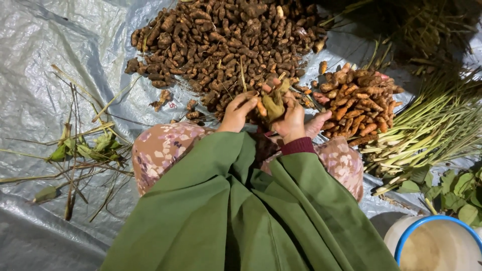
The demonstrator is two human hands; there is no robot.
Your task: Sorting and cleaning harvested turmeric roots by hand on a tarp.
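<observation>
My left hand (237,111) and my right hand (291,119) are together in front of my knees, both gripping a knobbly clump of turmeric root (273,103) with orange broken ends. Beyond my hands lies a large heap of brown, soil-covered turmeric roots (226,42) on a grey plastic sheet (45,60). To the right sits a smaller pile of cleaner orange turmeric pieces (359,100). Green sleeves and a flowered skirt cover my arms and knees.
A bundle of pale green stalks (432,128) lies at the right, with leafy greens (459,193) below it. A white basin with a blue rim (434,243) stands at the bottom right. Loose stems and leaves (83,150) are scattered on the left of the sheet.
</observation>
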